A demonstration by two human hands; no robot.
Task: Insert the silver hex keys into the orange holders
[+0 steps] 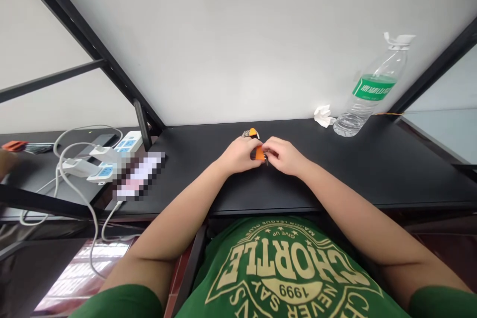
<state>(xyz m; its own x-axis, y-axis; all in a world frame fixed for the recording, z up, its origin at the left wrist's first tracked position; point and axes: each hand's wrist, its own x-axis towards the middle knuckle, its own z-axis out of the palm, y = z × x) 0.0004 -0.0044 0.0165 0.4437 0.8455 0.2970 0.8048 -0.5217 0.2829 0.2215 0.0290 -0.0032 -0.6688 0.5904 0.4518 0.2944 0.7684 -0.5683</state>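
Note:
Over the black desk, my left hand (pixel 240 155) is closed around an orange hex key set (pixel 260 153), thumb and fingers gripping its orange holder. Several thin metal key ends and an orange corner stick out beyond the fingers. My right hand (pixel 283 155) meets it from the other side, with fingertips pinched at the holder's right edge by a small dark, metallic end. Whether a single key sits between those right fingertips is too small to make out.
A clear plastic bottle (pixel 368 94) with a green label stands at the back right, beside crumpled tissue (pixel 323 116). On the left lie a pixelated phone (pixel 139 176), a white power strip (pixel 128 145) and cables. Black frame bars (pixel 85 44) flank the desk (pixel 372 179).

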